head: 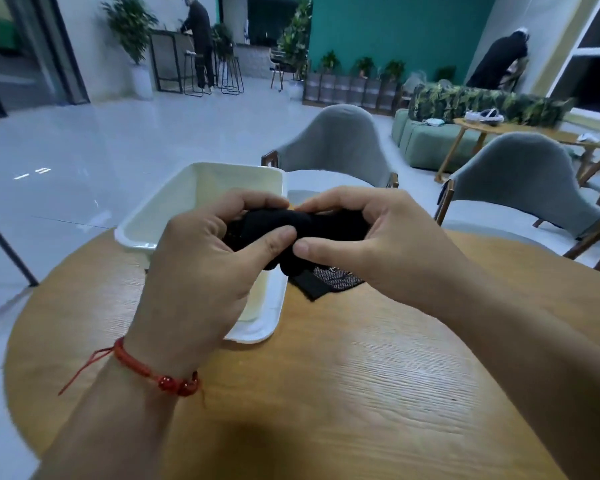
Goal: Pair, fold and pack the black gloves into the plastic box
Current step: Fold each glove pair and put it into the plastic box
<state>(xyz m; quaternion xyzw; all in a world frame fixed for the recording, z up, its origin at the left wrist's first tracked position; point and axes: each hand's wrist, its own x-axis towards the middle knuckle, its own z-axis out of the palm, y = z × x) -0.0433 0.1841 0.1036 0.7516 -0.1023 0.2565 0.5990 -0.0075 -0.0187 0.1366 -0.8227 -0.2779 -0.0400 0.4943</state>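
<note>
Our left hand [201,271], with a red beaded cord bracelet [146,370], and our right hand [371,244] both pinch bunched black knit gloves [291,225] above the round wooden table [326,393]. Behind them sits the open white plastic box [174,202]; another flat black glove [323,280] lies beside it.

A round wooden desk [378,375] stands on a pale, glossy tiled floor [118,140]. Two grey shell chairs [340,143] sit at its far side. Beyond them a green sofa [426,143] with leaf-print cushions flanks a low wooden side table [520,131]. A teal wall [395,26] rises behind a row of potted plants [364,65]. Black bar stools [231,76] stand by a counter at the far left, and a large window [596,53] fills the right edge.
</note>
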